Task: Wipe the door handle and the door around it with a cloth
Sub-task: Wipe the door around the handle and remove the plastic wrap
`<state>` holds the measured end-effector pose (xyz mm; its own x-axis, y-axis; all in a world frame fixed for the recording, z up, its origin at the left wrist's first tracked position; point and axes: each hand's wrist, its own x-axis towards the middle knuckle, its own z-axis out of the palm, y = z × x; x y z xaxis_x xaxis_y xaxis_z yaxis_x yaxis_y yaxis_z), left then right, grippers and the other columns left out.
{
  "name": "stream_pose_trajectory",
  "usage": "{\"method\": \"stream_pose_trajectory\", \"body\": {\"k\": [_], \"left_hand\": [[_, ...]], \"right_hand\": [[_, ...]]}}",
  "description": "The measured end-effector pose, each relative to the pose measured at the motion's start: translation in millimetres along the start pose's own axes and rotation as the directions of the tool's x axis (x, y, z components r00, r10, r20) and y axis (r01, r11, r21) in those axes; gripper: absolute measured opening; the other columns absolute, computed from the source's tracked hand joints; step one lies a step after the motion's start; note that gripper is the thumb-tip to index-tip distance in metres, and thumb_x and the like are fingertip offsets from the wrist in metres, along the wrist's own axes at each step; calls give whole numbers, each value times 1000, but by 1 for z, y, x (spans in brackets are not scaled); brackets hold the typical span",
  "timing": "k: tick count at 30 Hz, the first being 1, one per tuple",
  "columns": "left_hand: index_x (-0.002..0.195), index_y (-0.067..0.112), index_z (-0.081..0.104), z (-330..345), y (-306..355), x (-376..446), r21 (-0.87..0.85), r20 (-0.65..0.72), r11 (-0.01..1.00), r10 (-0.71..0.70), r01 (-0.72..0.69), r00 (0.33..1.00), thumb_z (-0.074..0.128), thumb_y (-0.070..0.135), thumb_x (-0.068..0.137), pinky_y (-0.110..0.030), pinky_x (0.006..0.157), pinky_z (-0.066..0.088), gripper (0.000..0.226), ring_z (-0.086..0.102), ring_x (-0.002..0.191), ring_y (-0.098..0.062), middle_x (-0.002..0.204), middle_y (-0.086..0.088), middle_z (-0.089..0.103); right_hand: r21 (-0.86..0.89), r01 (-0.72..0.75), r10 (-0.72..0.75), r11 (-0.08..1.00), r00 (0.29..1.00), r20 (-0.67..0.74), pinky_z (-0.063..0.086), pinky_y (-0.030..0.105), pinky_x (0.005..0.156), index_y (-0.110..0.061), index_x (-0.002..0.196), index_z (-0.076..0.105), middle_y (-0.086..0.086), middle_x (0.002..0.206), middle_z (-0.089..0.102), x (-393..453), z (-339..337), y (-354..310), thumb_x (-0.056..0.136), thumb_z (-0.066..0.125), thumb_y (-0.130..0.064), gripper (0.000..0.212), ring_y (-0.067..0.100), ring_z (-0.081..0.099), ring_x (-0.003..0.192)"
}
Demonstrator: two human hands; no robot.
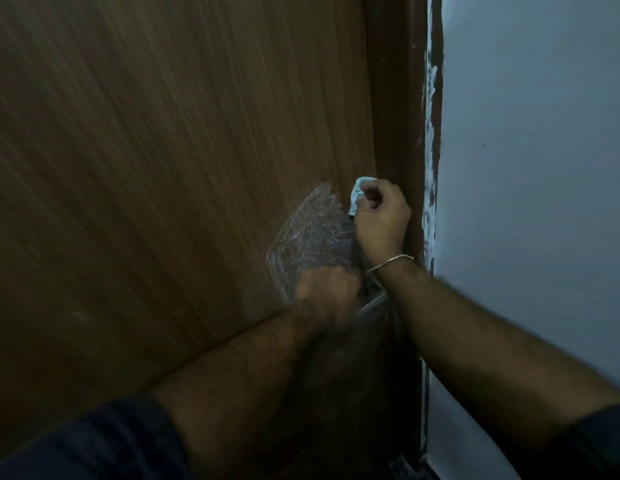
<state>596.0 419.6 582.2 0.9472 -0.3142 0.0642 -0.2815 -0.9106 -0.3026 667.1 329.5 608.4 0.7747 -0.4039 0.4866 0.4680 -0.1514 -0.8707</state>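
Dim wood door [163,168] fills the view, bubble wrap [308,237] around its handle [372,304] at five o'clock. Right hand [381,216] grips a pale cloth [462,192] against the door edge; left hand [325,289], blurred, seems to clutch the wrap. Wiping looks barely begun, handle still covered.

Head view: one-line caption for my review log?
Right hand presses a light cloth to the wooden door; left hand grips near the handle.

Crumpled pale-blue cloth [359,192] against brown door [163,168] above plastic-wrapped handle [312,244]
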Motion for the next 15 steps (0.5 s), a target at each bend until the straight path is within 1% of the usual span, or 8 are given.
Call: {"method": "stream_pose_trajectory", "body": {"k": [2, 4, 6, 8, 10, 12, 13, 15], "left_hand": [[101, 21, 57, -16, -9, 2, 71, -77, 997, 29, -24, 997, 50, 42, 95, -38, 69, 39, 23, 59, 82, -23, 95, -1, 64], [102, 22, 57, -32, -17, 4, 155, -149, 986, 80, -57, 986, 47, 44, 95, -41, 77, 41, 24, 59, 86, -23, 97, -1, 65], [103, 23, 57, -47, -25, 4, 245, -222, 965, 154, -98, 963, 46, 46, 93, -42, 84, 40, 27, 59, 94, -23, 100, -2, 66], [109, 22, 57, -62, -35, 5, 311, -319, 943, 219, -116, 922, 43, 44, 93, -43, 86, 38, 31, 57, 103, -25, 107, -4, 66], [115, 18, 56, -77, -46, 8, 378, -411, 920, 268, -105, 871, 42, 42, 93, -43, 85, 37, 35, 54, 108, -27, 113, -7, 64], [115, 16, 56, -90, -58, 10, 451, -456, 888, 313, -87, 833, 49, 38, 90, -42, 84, 37, 33, 51, 105, -28, 112, -7, 62], [113, 16, 57, -97, -64, 11, 485, -466, 870, 337, -83, 818, 53, 35, 89, -43, 88, 37, 31, 51, 106, -28, 112, -7, 60], [112, 14, 58, -108, -76, 12, 533, -471, 842, 373, -79, 800, 53, 28, 90, -47, 102, 35, 27, 50, 115, -29, 118, -9, 58]], "right_hand": [[-5, 3, -3, 1000, 1000, -13, 48, 4, 71, -11, 106, 67, 4, 116, 61, -1, 0, 1, 89, 63, -1, 21, 9, 61, 98], [-12, 49, -49, 999, 999, 19, 45, -1, 71, -10, 105, 69, 3, 114, 61, -2, -1, 4, 88, 64, 0, 21, 8, 60, 96], [-14, 23, -23, 1000, 1000, 21, 43, -3, 70, -10, 104, 69, 3, 114, 62, 0, -2, 6, 87, 64, 1, 21, 9, 60, 99], [-12, -7, 7, 1000, 1000, -1, 44, -1, 69, -11, 105, 68, 3, 115, 61, -1, -1, 5, 88, 63, 0, 21, 9, 60, 100], [-14, 66, -66, 998, 997, 42, 45, 0, 74, -10, 105, 68, 3, 114, 60, -6, 1, 6, 88, 62, 0, 21, 7, 58, 100], [-29, 134, -131, 991, 988, 86, 43, -1, 78, -11, 102, 69, 2, 112, 59, -11, 2, 8, 87, 63, 0, 19, 4, 57, 97], [-31, 104, -102, 994, 993, 59, 43, -2, 77, -12, 101, 69, 2, 113, 59, -10, 3, 9, 86, 64, 0, 19, 2, 56, 95], [-2, 16, -16, 1000, 999, -33, 46, 0, 76, -13, 101, 68, 4, 115, 58, -7, 6, 3, 87, 64, 0, 20, 6, 59, 95]]}}
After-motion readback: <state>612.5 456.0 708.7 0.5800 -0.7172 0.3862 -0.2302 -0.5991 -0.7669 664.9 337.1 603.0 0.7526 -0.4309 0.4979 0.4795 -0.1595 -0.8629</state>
